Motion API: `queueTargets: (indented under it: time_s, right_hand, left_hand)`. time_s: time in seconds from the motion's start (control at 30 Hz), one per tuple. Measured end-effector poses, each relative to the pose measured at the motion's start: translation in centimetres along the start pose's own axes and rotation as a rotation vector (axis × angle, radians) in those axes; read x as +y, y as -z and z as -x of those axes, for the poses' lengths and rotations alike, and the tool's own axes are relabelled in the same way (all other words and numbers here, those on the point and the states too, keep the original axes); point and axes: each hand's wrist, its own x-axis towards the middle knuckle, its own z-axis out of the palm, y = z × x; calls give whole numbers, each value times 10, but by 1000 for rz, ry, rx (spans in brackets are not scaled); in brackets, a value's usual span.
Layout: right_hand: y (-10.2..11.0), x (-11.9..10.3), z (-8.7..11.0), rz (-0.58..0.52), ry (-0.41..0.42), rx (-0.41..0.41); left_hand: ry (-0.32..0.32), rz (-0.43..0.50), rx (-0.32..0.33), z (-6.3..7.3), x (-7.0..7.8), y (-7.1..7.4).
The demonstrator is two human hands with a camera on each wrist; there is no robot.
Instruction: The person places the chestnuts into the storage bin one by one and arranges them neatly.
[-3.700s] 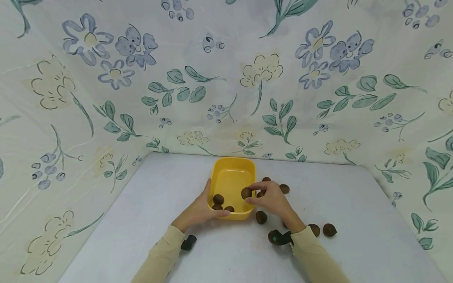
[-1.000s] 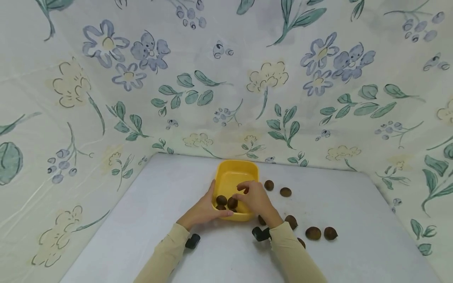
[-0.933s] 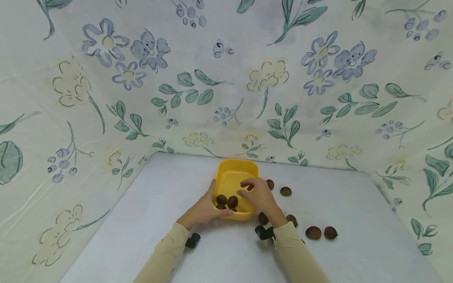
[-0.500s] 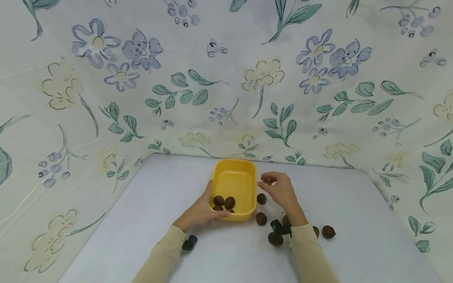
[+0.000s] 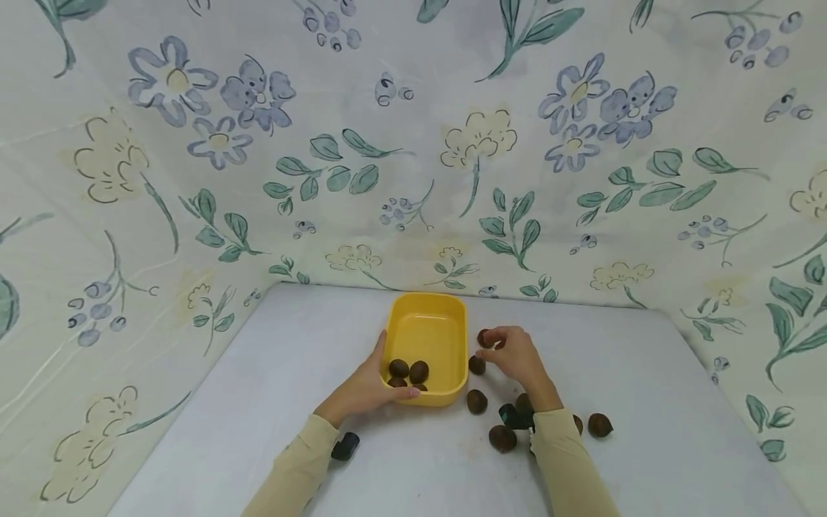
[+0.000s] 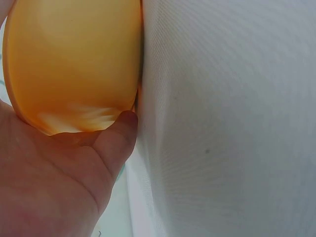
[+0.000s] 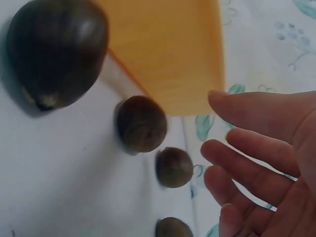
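Note:
A yellow plastic box [image 5: 428, 337] stands on the table with several brown chestnuts [image 5: 418, 371] in its near left corner. My left hand [image 5: 362, 384] grips that corner, thumb over the near wall and fingers along the left side. In the left wrist view, the left hand [image 6: 64, 168] lies against the box wall [image 6: 74, 59]. Just right of the box, my right hand [image 5: 517, 357] hovers by a chestnut [image 5: 484, 337] at the back. The right wrist view shows the right hand [image 7: 266, 163] with fingers spread and nothing held, apart from a chestnut [image 7: 174, 167].
More chestnuts lie to the right of the box, among them one near its side [image 5: 477, 401], one closer to me [image 5: 502, 438] and one farther right [image 5: 599, 425]. Both wrists wear black cameras. A floral cloth [image 5: 413, 179] hangs behind the white table [image 5: 310, 337].
The chestnut my right hand held over the box now lies inside with the others. That hand has moved out to the right, then lowered toward the back chestnuts. My left hand keeps its grip.

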Motion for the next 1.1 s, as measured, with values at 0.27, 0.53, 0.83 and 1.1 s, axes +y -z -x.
queueTargets:
  time_s: [0.27,0.53,0.83,1.1]
  right_hand:
    - [-5,6,-2,25,-59,-71]
    - [-12,7,-2,58,-83,-92]
    - [-14,8,-2,83,-68,-107]
    - [-18,9,-4,125,-52,-94]
  left_hand:
    - [0,-11,6,0,-1,0]
    - [-14,2,2,1,-2,-1]
    - [-19,0,1,1,-2,-1]
    - [-16,-3,5,-2,-5,-1]
